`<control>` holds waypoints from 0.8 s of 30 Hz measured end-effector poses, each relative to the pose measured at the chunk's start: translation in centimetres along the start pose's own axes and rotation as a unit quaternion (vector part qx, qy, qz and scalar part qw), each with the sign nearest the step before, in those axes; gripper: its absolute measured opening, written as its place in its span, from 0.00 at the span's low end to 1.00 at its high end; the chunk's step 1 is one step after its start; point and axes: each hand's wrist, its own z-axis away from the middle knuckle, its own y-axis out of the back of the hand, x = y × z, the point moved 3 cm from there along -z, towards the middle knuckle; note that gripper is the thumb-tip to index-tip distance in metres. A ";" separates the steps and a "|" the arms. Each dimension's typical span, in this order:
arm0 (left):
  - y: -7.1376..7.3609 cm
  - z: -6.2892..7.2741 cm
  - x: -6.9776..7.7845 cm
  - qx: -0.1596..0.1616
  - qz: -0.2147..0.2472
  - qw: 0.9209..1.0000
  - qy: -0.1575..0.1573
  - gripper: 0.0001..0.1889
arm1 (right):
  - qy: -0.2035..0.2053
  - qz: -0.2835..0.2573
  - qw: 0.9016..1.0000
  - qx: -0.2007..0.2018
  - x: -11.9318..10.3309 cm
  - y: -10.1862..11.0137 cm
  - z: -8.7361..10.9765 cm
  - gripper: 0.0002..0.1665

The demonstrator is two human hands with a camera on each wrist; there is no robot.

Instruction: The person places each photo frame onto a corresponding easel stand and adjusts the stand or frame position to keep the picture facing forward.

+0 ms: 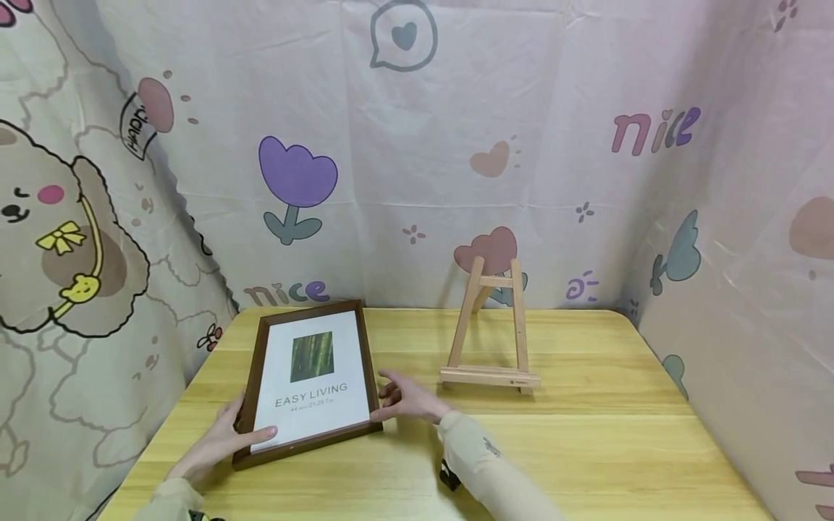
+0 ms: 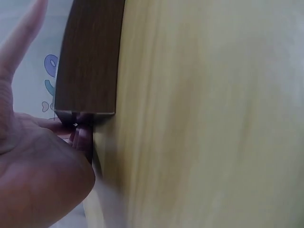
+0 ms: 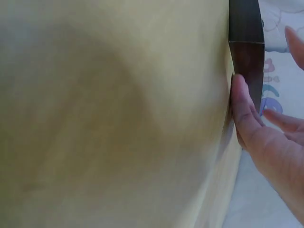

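A picture frame (image 1: 374, 376) with a dark brown border lies tilted slightly on the table's left side. Its white sheet bears a small green bamboo picture and the words "EASY LIVING". My left hand (image 1: 218, 439) grips the lower left edge, thumb over the front; in the left wrist view its fingers reach beneath the brown border (image 2: 90, 61). At the lower right edge is my right hand (image 1: 410, 399), fingers partly spread. In the right wrist view one fingertip (image 3: 239, 83) touches the border's side (image 3: 248, 61).
A small wooden easel (image 1: 490, 375) stands upright right of the frame, near the table's back. The light wooden table (image 1: 606, 434) meets a printed cloth backdrop (image 1: 404, 145) behind it, with more cloth at both sides.
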 end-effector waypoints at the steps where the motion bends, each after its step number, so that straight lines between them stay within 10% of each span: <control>1: 0.0 0.0 -0.1 -0.001 -0.003 1.000 -0.002 0.66 | -0.004 -0.007 1.000 -0.006 0.1 0.0 -0.1 0.56; 10: 0.0 0.2 -0.2 0.010 -0.019 0.999 -0.049 0.65 | -0.011 -0.008 0.999 -0.032 0.5 0.1 -0.6 0.58; 24: -0.1 1.9 -0.4 -0.038 -0.053 0.994 -0.085 0.68 | 0.022 0.087 0.995 -0.043 0.2 -0.5 -0.7 0.30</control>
